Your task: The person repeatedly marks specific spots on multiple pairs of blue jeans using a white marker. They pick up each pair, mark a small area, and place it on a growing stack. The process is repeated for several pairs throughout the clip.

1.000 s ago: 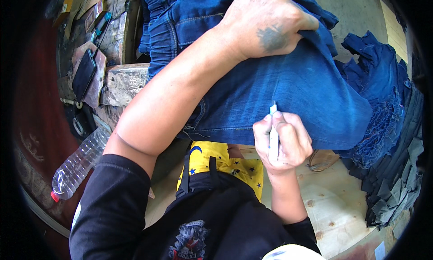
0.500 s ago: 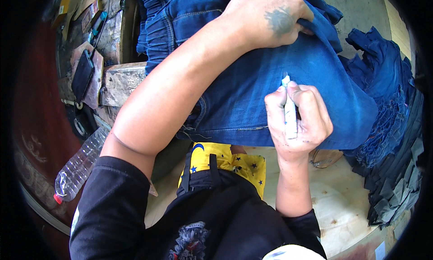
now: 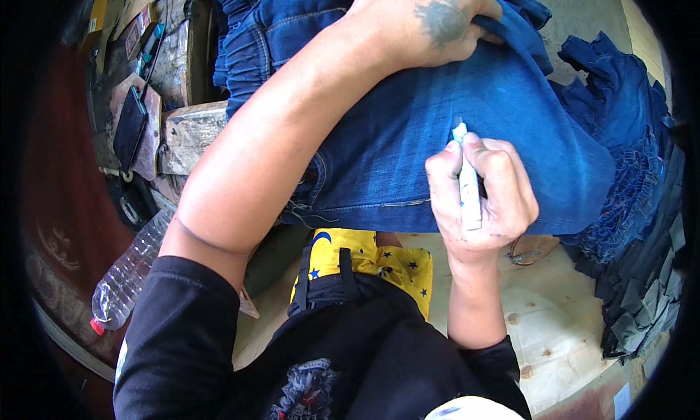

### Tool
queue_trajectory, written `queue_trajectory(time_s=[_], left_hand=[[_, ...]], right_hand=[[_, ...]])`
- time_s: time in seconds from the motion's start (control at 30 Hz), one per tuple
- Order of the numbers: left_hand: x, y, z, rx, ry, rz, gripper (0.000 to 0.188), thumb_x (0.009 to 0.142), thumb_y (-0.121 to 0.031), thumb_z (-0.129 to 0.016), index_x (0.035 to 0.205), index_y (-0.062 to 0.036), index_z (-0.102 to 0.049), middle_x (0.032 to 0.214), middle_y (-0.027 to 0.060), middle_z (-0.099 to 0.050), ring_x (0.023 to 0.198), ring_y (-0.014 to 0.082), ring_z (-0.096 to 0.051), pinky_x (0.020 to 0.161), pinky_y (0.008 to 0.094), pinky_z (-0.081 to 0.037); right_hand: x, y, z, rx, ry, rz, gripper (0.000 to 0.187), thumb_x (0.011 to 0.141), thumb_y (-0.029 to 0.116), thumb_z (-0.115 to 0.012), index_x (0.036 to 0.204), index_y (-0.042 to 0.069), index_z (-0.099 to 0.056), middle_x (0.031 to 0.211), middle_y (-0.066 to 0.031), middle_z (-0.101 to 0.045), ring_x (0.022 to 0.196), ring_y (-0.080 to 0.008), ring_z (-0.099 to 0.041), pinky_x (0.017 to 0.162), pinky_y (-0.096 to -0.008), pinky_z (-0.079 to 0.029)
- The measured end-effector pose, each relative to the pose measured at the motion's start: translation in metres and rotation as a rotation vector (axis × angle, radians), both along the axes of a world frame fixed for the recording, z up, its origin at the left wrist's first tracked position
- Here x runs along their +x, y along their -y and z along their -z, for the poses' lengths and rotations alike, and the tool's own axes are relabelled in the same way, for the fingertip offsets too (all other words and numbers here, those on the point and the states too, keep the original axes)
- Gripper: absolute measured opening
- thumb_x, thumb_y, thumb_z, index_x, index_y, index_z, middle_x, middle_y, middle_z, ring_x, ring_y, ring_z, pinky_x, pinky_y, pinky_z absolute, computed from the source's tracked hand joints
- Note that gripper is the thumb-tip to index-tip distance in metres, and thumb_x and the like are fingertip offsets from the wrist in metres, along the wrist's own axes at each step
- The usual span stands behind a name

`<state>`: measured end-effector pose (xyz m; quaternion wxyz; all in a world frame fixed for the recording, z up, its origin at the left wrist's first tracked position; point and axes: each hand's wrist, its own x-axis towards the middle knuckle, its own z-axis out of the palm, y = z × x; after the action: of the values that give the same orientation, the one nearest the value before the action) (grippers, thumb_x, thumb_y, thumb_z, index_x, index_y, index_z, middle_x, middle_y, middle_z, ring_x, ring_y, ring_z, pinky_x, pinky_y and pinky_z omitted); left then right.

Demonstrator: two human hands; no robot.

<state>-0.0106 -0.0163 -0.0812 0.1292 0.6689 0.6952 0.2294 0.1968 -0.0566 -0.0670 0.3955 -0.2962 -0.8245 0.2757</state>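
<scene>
Blue denim trousers with a gathered waistband at the left lie spread before me. My left hand reaches across their far part, its fingers closed on a fold of the denim. Nearer to me, my right hand is closed round a short white stick-like tool with blue specks. A thin grey tip points away from me against or just above the cloth; I cannot tell whether it is a blade. Loose threads hang by the near edge of the trousers.
More blue denim and dark garments are heaped at the right. A wooden beam runs at the left, near a dark phone-like object. At lower left lies a clear plastic bottle with a red cap.
The view has shifted slightly, and my left hand shows a little farther up and left. Both grips stay the same, with the white tool over nearly the same spot of denim.
</scene>
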Motion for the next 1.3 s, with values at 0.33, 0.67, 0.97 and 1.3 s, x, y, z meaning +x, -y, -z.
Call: queue_trajectory(time_s=[0.33, 0.67, 0.97, 1.3], left_hand=[[-0.001, -0.001, -0.002, 0.015, 0.017, 0.013, 0.024, 0.081, -0.017, -0.075, 0.102, -0.0117, -0.085, 0.091, 0.0180, -0.079, 0.089, 0.0384, -0.077, 0.081, 0.0481, -0.061], [0.000, 0.000, -0.002, 0.043, 0.047, 0.032, 0.024, 0.081, -0.015, -0.073, 0.102, -0.0109, -0.084, 0.090, 0.0179, -0.079, 0.090, 0.0383, -0.077, 0.082, 0.0484, -0.061], [-0.001, -0.001, 0.001, 0.038, 0.002, 0.037, 0.026, 0.081, -0.016, -0.074, 0.104, -0.0098, -0.084, 0.093, 0.0184, -0.079, 0.091, 0.0385, -0.077, 0.083, 0.0476, -0.061], [0.000, -0.003, 0.000, 0.055, -0.017, 0.043, 0.022, 0.082, -0.017, -0.074, 0.101, -0.0099, -0.083, 0.091, 0.0191, -0.078, 0.090, 0.0399, -0.076, 0.082, 0.0487, -0.060]], right_hand=[[0.010, 0.009, -0.009, -0.060, -0.018, -0.017, 0.015, 0.073, -0.014, -0.073, 0.083, -0.004, -0.068, 0.072, -0.0127, -0.064, 0.054, -0.0236, -0.065, 0.051, -0.0315, -0.053], [0.014, 0.009, -0.011, -0.075, 0.028, -0.081, 0.016, 0.073, -0.014, -0.072, 0.079, -0.002, -0.064, 0.071, -0.0126, -0.063, 0.054, -0.0237, -0.064, 0.051, -0.0310, -0.052], [0.012, 0.007, -0.004, -0.054, 0.000, -0.035, 0.015, 0.072, -0.012, -0.072, 0.079, -0.002, -0.064, 0.068, -0.0114, -0.060, 0.051, -0.0237, -0.060, 0.049, -0.0317, -0.050], [0.014, 0.007, -0.001, -0.031, -0.010, -0.035, 0.015, 0.073, -0.013, -0.072, 0.081, -0.003, -0.064, 0.068, -0.0105, -0.060, 0.050, -0.0210, -0.060, 0.048, -0.0314, -0.048]])
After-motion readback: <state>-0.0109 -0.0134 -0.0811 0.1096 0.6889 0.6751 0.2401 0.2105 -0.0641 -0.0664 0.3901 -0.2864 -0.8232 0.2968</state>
